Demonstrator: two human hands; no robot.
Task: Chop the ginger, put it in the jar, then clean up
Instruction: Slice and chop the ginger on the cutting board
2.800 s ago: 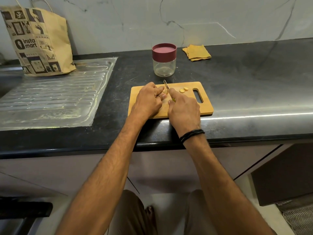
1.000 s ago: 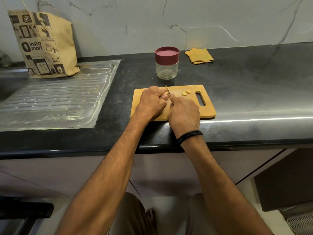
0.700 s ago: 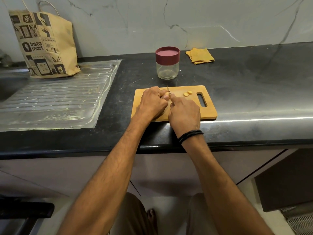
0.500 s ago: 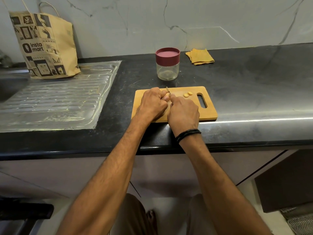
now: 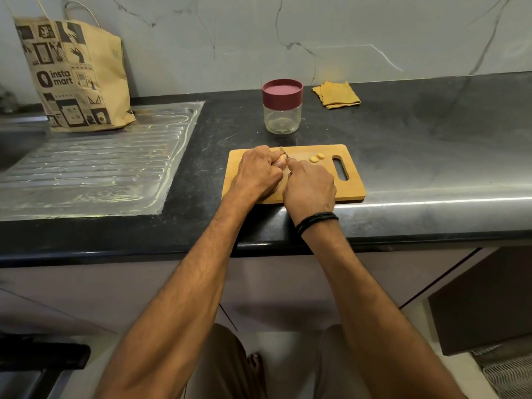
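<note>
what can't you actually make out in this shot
Head view only.
The ginger is mostly covered by the left hand; how much remains is unclear.
The knife shows only its blade tip; its handle is hidden inside the right hand.
The paper bag hides its contents behind its own walls.

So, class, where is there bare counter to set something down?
Bare counter lies right of the cutting board, in front of the yellow cloth, and between board and draining board. Crowded: the board, under left hand, right hand, ginger slices.
</note>
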